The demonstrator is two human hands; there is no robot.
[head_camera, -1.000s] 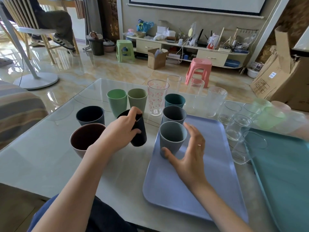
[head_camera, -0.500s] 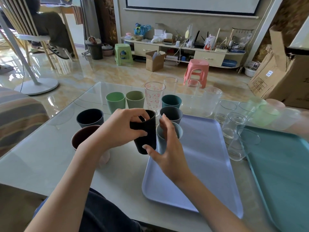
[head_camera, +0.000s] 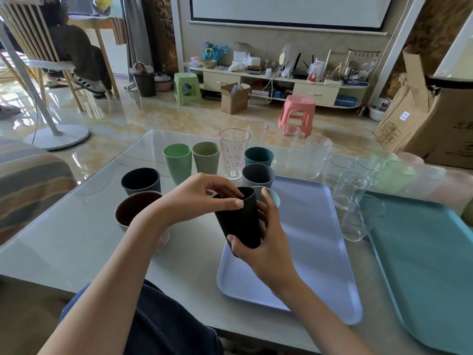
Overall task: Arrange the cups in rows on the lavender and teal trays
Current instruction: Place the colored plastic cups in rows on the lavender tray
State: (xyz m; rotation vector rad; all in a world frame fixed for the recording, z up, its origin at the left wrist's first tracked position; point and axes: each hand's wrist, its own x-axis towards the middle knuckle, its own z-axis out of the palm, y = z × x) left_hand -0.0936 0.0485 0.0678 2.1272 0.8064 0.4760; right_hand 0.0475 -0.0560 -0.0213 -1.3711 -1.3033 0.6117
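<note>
Glossy marble floor [head_camera: 158,119]; 2 stools: green stool [head_camera: 186,88], pink stool [head_camera: 297,111].

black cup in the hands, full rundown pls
The black cup is a tall, matte, slightly tapered tumbler, plastic by its look, with no handle. It is upright, tilted a little, over the near left corner of the lavender tray; whether its base touches the tray is hidden. The left hand pinches its rim from above; the right hand wraps its lower body. A pale blue cup stands just behind it.
</note>
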